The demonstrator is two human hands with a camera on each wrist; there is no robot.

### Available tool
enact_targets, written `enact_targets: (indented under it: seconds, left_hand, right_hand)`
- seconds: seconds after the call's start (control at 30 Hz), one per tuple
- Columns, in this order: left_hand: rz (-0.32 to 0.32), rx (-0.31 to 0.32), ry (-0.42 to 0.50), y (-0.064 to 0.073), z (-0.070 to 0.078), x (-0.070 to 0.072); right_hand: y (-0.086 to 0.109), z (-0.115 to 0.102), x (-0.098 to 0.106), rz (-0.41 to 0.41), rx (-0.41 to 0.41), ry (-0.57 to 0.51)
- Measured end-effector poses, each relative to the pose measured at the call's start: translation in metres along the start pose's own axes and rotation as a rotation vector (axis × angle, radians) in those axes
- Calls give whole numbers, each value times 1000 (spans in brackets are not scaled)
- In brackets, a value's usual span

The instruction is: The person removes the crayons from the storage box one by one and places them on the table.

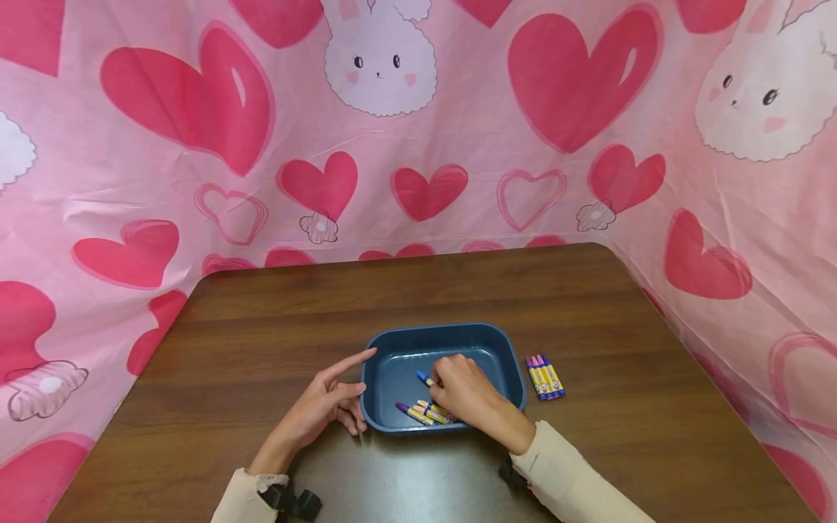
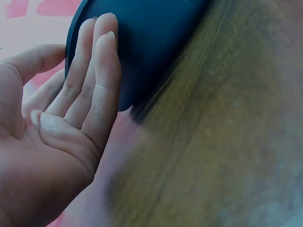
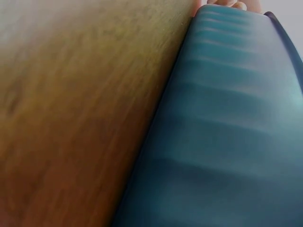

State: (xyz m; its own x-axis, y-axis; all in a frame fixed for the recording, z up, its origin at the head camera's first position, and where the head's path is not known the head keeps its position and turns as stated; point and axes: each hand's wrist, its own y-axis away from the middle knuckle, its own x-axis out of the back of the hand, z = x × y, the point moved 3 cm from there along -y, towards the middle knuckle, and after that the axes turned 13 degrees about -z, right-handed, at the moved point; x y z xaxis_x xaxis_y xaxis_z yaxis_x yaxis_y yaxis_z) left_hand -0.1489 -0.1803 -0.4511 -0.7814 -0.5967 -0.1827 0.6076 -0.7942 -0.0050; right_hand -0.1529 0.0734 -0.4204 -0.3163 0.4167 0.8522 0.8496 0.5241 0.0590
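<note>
A blue rectangular tray [image 1: 431, 335] sits on the table in front of me. My left hand [image 1: 327, 399] is at its left end, thumb and index fingertips at the rim; the left wrist view shows the other fingers fairly straight against the outer wall. My right hand [image 1: 467, 388] reaches into the tray and pinches a blue crayon [image 1: 425, 378], whose tip sticks out to the left. Beneath it, on the tray floor near the front wall, lie a purple-tipped crayon [image 1: 413, 413] and several pale-tipped crayons [image 1: 434, 412], partly hidden by the hand.
A neat row of purple and pink crayons [image 1: 545, 378] lies on the brown wooden table [image 1: 294, 305] just right of the tray. Pink heart-patterned cloth [image 1: 366, 145] hangs behind the table and along both sides. The tray's outer wall [image 3: 222, 113] fills much of the right wrist view.
</note>
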Motion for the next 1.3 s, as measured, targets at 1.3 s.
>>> enact_targets:
  seconds: [1.3]
  left_hand:
    - [1,-38,37,0,-4,-1]
  right_hand:
    - [50,13,50,258,-184,3]
